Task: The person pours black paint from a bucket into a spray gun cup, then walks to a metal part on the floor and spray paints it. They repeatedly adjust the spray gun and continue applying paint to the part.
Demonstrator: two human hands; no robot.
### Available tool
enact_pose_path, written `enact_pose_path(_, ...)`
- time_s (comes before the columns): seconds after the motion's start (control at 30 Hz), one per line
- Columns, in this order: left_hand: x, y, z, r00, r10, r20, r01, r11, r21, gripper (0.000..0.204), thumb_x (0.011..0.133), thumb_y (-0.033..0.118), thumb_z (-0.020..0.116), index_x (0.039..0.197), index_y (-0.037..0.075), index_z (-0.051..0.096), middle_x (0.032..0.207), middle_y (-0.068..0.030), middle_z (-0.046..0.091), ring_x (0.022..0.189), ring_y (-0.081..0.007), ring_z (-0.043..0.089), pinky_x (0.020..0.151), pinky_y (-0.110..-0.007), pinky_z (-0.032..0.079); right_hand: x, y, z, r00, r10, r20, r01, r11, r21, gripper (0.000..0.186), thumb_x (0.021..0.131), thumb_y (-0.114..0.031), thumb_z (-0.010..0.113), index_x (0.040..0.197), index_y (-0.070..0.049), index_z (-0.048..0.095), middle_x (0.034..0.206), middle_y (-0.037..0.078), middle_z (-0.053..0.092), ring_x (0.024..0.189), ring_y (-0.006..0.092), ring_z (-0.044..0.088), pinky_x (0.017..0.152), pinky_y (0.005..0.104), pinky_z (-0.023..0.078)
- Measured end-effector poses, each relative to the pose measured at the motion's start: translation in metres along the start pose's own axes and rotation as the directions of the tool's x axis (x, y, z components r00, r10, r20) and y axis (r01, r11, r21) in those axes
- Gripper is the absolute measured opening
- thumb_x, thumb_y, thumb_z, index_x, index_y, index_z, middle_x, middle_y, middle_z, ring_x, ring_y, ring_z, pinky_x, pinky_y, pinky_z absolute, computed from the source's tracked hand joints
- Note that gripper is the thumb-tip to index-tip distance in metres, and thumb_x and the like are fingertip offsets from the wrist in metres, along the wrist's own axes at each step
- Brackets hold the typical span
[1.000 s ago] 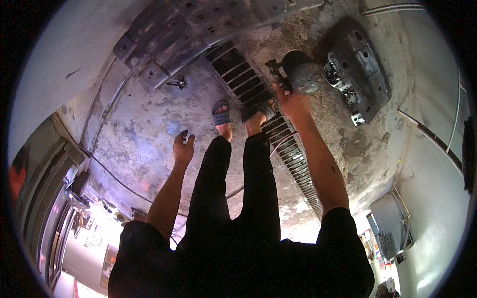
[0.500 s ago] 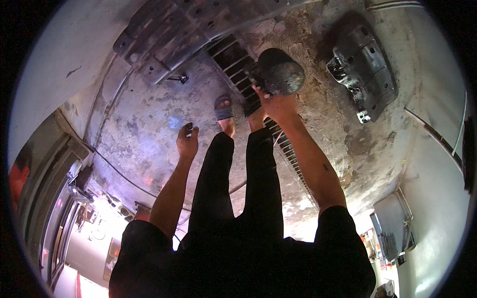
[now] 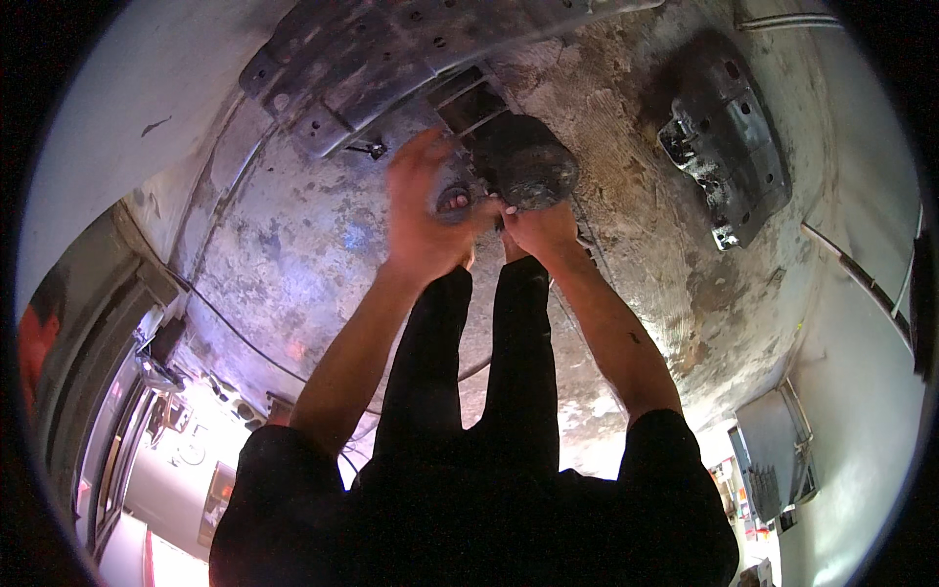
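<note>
A dark, soot-black round thing, like a stubby cylinder with a scuffed end [image 3: 533, 176], is held up over the floor in front of my feet. My right hand [image 3: 541, 231] grips it at its near lower edge, fingertips pressed against the rim. Beside it on the left, my left hand [image 3: 423, 210] is smeared by motion. Its fingers look spread upward, and the thumb side reaches toward the right hand. Whether it touches the dark thing, I cannot tell.
At the top lies a large dark perforated panel [image 3: 381, 68], partly over a floor drain grate [image 3: 474, 103]. A second black moulded panel [image 3: 729, 147] lies on the right. My sandalled foot [image 3: 453, 201] is just behind the left hand. A cable [image 3: 240, 342] crosses the stained floor.
My left hand has come up and right from beside my leg to the dark cylinder. The right hand has brought that cylinder slightly left and nearer to me.
</note>
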State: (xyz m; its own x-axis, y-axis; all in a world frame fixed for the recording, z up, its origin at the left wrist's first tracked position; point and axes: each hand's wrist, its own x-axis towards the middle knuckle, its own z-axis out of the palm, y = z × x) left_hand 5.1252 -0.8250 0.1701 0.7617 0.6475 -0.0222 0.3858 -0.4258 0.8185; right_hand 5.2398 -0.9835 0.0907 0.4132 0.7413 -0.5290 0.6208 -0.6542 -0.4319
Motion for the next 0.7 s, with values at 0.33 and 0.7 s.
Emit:
enact_pose_path(0.33,0.058,0.086,0.060,0.908,0.287,0.305,-0.363,0.902,0.232,0.072,0.066,0.025,0.084,0.133,0.023,0.057,0.145,-0.0163,0.039,0.131,-0.0408,0.041,0.105,-0.054,0.040,-0.006,0.031,-0.016,1.000,-0.020,-0.023,0.012,0.960,-0.280,0.057,0.093,-0.047,0.057,0.141,-0.017,0.050,0.138,0.016,0.056,0.123,0.0305,0.058,0.101,0.0439,0.048)
enact_pose_path(0.7,0.070,0.103,0.118,0.866,0.425,0.264,-0.474,0.867,0.157,0.073,0.060,0.014,0.083,0.129,0.019,0.061,0.135,-0.0142,0.049,0.126,-0.0377,0.045,0.099,-0.053,0.044,-0.006,0.064,-0.033,0.990,0.136,-0.032,-0.140,0.962,-0.233,0.058,0.094,-0.047,0.056,0.143,-0.017,0.046,0.141,0.016,0.052,0.127,0.0278,0.054,0.104,0.0415,0.045)
